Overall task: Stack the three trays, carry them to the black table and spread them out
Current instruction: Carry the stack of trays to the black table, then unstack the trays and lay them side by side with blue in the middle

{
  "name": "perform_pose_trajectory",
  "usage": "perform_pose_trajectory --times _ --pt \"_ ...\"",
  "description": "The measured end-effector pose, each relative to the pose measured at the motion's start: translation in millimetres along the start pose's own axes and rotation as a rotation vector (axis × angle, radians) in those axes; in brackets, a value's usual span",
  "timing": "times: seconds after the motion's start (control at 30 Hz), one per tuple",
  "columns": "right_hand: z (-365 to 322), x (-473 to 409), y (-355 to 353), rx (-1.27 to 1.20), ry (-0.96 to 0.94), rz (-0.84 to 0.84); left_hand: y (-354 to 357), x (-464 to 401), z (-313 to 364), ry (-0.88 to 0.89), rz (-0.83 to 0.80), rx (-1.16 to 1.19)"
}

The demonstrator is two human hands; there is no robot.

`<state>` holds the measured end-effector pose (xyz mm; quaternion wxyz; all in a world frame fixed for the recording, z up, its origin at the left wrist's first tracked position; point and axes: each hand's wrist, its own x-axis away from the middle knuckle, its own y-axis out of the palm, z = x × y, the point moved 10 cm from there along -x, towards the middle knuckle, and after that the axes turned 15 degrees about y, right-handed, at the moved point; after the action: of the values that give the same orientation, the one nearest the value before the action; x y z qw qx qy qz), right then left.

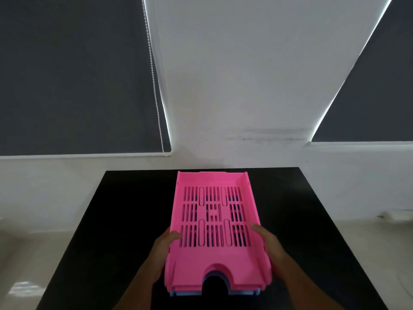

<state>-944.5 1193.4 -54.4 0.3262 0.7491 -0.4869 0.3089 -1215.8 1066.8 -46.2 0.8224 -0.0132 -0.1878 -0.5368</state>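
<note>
A stack of slotted trays sits over the middle of the black table (107,220). The pink tray (215,249) is on top, and a light blue tray edge (243,293) peeks out beneath its near end. Any third tray is hidden in the stack. My left hand (164,249) grips the stack's left side with the thumb over the pink rim. On the opposite side, my right hand (271,245) holds the right wall, thumb resting inside the rim. Whether the stack rests on the table or hovers just above it I cannot tell.
The black table stands against a white wall (223,86). Dark roller blinds hang at the left (73,74) and right (375,97). Pale glossy floor (22,276) lies on both sides of the table.
</note>
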Motion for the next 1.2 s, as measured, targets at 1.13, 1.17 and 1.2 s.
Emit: perform_pose_trajectory --times 1.13,1.17,1.2 --pt "-132.5 53.4 -210.4 0.529 -0.377 0.533 233.9 -46.0 50.1 0.340 0.036 -0.574" --pt "-135.2 57.3 -224.7 0.533 -0.379 0.550 248.5 -48.5 43.0 0.324 0.021 -0.577" --pt "-137.0 59.7 -238.6 0.542 -0.379 0.571 262.9 -49.8 37.4 0.313 0.004 -0.578"
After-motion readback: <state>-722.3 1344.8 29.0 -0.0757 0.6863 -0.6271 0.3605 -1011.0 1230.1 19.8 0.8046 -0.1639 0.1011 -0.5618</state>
